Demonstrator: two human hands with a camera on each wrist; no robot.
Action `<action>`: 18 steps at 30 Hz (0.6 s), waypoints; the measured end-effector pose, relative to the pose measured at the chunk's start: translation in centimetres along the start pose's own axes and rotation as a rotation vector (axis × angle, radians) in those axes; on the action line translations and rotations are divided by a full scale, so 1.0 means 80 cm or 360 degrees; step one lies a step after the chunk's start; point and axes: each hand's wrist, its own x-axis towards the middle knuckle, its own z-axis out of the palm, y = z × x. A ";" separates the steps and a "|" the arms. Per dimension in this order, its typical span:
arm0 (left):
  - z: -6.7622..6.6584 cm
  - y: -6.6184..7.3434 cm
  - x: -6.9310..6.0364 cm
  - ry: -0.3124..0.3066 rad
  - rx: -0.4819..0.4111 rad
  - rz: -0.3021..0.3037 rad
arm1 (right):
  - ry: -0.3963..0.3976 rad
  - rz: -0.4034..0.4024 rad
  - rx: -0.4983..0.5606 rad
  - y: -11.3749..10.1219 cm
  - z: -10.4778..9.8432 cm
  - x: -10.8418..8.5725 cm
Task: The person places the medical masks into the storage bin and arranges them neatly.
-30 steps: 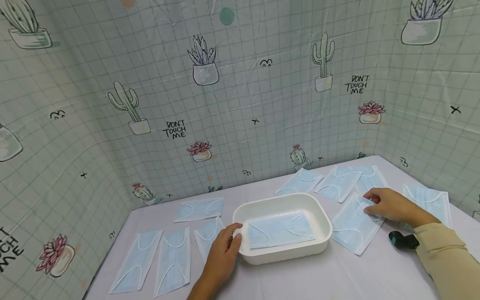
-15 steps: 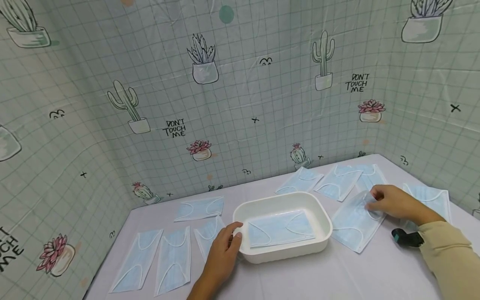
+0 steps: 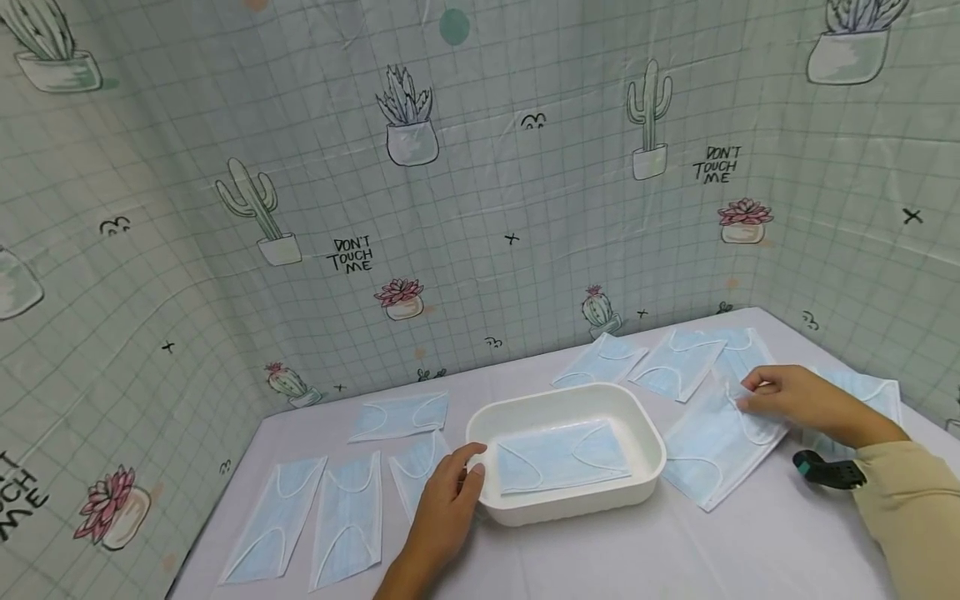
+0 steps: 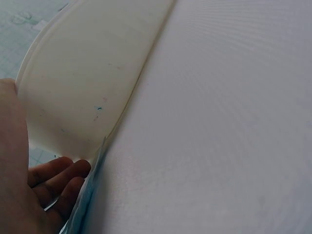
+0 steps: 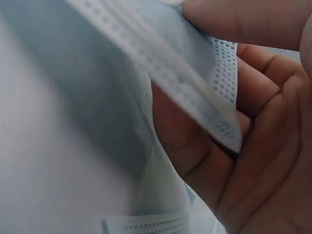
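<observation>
My right hand [image 3: 813,404] pinches the upper right corner of a light blue face mask [image 3: 705,446] between thumb and fingers; its lower end lies right of the white tray [image 3: 570,510]. In the right wrist view the mask's white stitched edge [image 5: 226,73] sits between the thumb and curled fingers of the right hand [image 5: 268,112]. Inside the tray one mask [image 3: 562,458] lies flat. My left hand [image 3: 442,508] grips the tray's left end, thumb at the rim. The left wrist view has the left hand [image 4: 44,185] against the tray's outer wall [image 4: 87,73], beside a mask's blue edge [image 4: 85,200].
Several masks lie left of the tray, including one at the far left [image 3: 277,521] and one behind [image 3: 400,417]. Others lie behind right [image 3: 600,360] and under the right forearm [image 3: 862,392]. A dark wrist strap [image 3: 828,472] is near the sleeve. Patterned cloth walls surround the table.
The right hand has shifted slightly right and away, lifting the mask's upper corner and drawing it along. The left hand and tray have stayed in place.
</observation>
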 end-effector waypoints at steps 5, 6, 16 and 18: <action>0.000 0.001 0.001 0.0001 0.0010 0.0015 | -0.0001 0.0015 0.0016 0.007 -0.001 -0.003; 0.000 0.001 0.001 -0.0001 0.0015 0.0017 | 0.0000 0.0016 0.0032 0.008 -0.001 -0.004; -0.001 0.001 -0.001 -0.0018 0.0014 -0.0003 | 0.0066 -0.0029 0.0209 0.008 -0.004 -0.011; -0.001 0.002 -0.001 -0.0018 0.0013 -0.0006 | 0.0074 -0.0009 0.0294 0.006 -0.005 -0.011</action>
